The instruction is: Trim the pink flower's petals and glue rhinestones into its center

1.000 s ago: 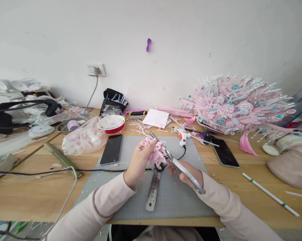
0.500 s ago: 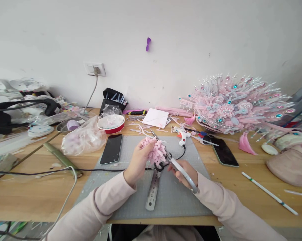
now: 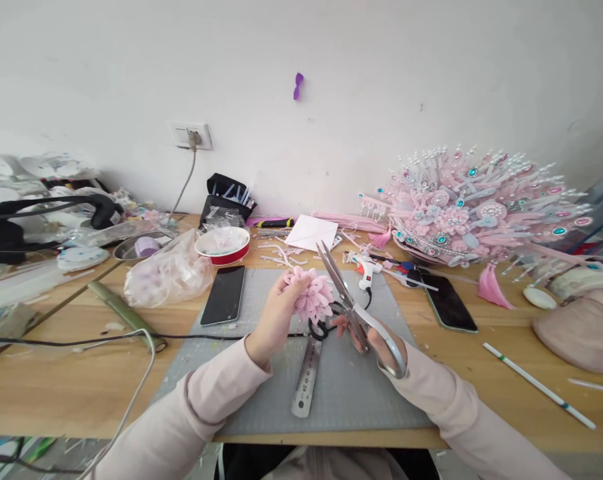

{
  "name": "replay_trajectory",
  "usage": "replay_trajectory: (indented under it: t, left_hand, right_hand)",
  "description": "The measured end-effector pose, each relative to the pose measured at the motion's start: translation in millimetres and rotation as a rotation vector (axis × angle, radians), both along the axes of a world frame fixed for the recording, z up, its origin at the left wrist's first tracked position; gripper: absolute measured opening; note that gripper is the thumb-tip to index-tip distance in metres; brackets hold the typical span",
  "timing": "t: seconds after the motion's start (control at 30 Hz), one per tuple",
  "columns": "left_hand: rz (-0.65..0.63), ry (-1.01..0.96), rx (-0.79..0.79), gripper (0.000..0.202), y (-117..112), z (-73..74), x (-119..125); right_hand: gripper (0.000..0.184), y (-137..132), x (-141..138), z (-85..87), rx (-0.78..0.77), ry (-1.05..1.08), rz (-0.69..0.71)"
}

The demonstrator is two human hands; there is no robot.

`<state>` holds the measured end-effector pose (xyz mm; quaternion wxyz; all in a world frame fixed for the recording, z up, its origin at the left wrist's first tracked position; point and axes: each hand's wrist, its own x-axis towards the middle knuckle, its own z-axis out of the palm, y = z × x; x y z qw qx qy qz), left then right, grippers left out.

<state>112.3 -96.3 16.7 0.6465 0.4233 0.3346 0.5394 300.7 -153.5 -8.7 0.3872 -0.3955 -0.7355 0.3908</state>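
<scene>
My left hand (image 3: 271, 317) is closed round a fluffy pink flower (image 3: 312, 297), held up over the grey cutting mat (image 3: 261, 400). My right hand (image 3: 369, 337) grips a pair of silver scissors (image 3: 349, 303) by the handles. Their blades point up and away, just right of the flower and clear of its petals. A steel ruler (image 3: 306, 377) lies on the mat below both hands, beside a small black ring (image 3: 319, 330).
A black phone (image 3: 224, 295) lies on the mat's left; a second phone (image 3: 449, 303) sits right. Behind are a white glue gun (image 3: 367, 272), a red-rimmed bowl (image 3: 222, 245), a plastic bag (image 3: 166, 273) and a large pink beaded headdress (image 3: 476, 210). Cables cross the left of the wooden table (image 3: 56, 373).
The scissors have swung out from behind the flower; their blades now stand up to its right. My left hand and the flower have barely moved.
</scene>
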Motion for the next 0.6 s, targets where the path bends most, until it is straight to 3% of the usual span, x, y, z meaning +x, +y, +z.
replay_trajectory:
  t: [0.13,0.37,0.6]
  left_hand:
    - [-0.081,0.018,-0.008,0.017,4.0,-3.7,-5.0]
    - [-0.081,-0.049,-0.019,0.029,14.1,1.6,-10.1]
    - [0.009,-0.13,0.027,0.028,19.2,4.7,-11.1]
  right_hand:
    - [0.062,8.3,3.7,-11.2,-0.057,0.06,-0.046]
    - [0.069,19.3,8.7,-23.6,-0.161,0.306,0.021]
    - [0.063,25.5,14.4,-26.7,-0.288,0.318,0.234]
